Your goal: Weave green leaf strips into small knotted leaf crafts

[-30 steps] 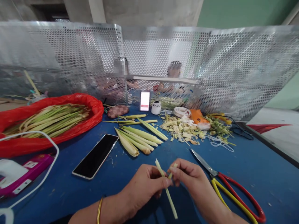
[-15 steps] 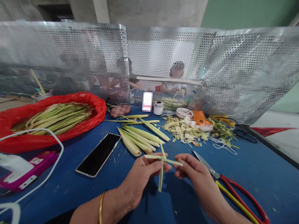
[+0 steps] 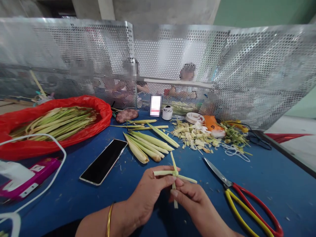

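Note:
Two pale green leaf strips lie crossed (image 3: 174, 172) in front of me, one running sideways and one pointing away. My left hand (image 3: 150, 192) pinches the crossing between thumb and fingers. My right hand (image 3: 191, 200) sits just below and right of it, fingers closed on the lower end of the upright strip. A gold bangle (image 3: 109, 220) is on my left wrist. Both hands hover over the blue table (image 3: 259, 171).
A bundle of rolled leaf cones (image 3: 145, 146) lies ahead, a black phone (image 3: 103, 161) to its left, red-and-yellow scissors (image 3: 244, 200) to my right. A red bag of leaves (image 3: 54, 123) sits far left, cut scraps (image 3: 197, 135) at the back. People sit behind a perforated metal screen (image 3: 234, 72).
The single strip held upright has become a cross of two strips. My right hand has moved from the cross's right arm down to under the crossing.

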The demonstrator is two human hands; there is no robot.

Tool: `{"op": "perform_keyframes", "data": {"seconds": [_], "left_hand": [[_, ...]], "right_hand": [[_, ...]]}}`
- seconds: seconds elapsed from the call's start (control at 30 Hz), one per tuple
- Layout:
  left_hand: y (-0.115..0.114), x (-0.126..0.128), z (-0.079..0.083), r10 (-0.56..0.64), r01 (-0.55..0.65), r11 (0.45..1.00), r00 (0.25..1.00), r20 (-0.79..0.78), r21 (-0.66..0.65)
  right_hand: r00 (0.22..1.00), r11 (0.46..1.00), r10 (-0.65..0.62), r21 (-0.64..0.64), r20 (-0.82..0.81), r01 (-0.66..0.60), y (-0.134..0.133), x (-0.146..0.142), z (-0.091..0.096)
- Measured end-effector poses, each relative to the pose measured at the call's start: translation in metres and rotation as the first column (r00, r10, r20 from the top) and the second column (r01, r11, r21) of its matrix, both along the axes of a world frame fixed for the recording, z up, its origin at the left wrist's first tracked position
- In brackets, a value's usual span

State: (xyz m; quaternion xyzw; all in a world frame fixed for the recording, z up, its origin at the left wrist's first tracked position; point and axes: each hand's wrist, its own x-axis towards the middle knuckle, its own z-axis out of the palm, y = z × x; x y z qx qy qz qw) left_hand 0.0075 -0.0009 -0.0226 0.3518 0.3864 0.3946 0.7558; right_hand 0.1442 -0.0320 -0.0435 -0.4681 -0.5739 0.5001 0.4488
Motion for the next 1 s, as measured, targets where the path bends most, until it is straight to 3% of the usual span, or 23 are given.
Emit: {"op": "perform_keyframes", "data": {"seconds": [0.17,0.27,0.37,0.43,0.47,0.53,0.6,0.67,0.77,0.83,0.9,0.93,1.0], "left_hand": [[0.002,-0.002,-0.001,-0.008,0.007,0.999,1.0,-0.012,-0.043],[0.005,-0.004,0.002,0.011,-0.012,0.999,1.0,-0.015,-0.045],[0.007,-0.006,0.006,0.054,-0.055,0.998,0.998,-0.039,-0.028],[0.006,-0.006,0.006,0.052,-0.053,0.998,0.997,-0.057,-0.019],[0.006,-0.006,0.006,0.051,-0.052,0.999,0.996,-0.072,-0.014],[0.005,-0.005,0.004,0.051,-0.051,0.999,0.992,-0.118,0.0],[0.005,-0.003,0.001,0.05,-0.046,0.999,0.984,-0.172,0.028],[0.006,-0.002,-0.001,0.061,-0.046,0.996,0.974,-0.217,0.073],[0.007,-0.002,0.001,0.089,-0.058,0.991,0.96,-0.267,0.123],[0.008,-0.002,0.002,0.088,-0.049,0.989,0.954,-0.287,0.141],[0.008,-0.003,0.002,0.04,0.005,0.988,0.955,-0.294,0.151],[0.008,-0.004,0.001,-0.006,0.054,0.986,0.956,-0.295,0.155],[0.007,-0.005,-0.002,-0.118,0.173,0.972,0.944,-0.307,0.159]], "right_hand": [[0.968,0.988,0.05,0.127,0.246,-0.083,-0.002,0.003,-0.001],[0.851,0.937,0.026,0.285,0.525,-0.204,-0.008,0.01,0.006],[0.682,0.776,-0.247,0.562,0.688,-0.287,-0.012,0.021,0.016],[0.585,0.666,-0.482,0.707,0.652,-0.239,-0.01,0.027,0.022],[0.553,0.647,-0.539,0.733,0.635,-0.211,-0.007,0.028,0.023],[0.546,0.68,-0.521,0.706,0.656,-0.199,-0.002,0.027,0.023],[0.57,0.735,-0.416,0.631,0.708,-0.248,0.001,0.024,0.02],[0.594,0.755,-0.327,0.581,0.735,-0.304,0.001,0.02,0.018],[0.683,0.792,-0.197,0.525,0.703,-0.312,0.0,0.02,0.017],[0.783,0.881,-0.16,0.445,0.601,-0.162,0.001,0.022,0.018],[0.885,0.957,-0.188,0.283,0.425,0.068,0.005,0.023,0.022],[0.925,0.973,-0.201,0.179,0.322,0.149,0.007,0.023,0.023],[0.974,0.983,-0.18,0.001,0.137,0.182,0.01,0.022,0.026]]}}
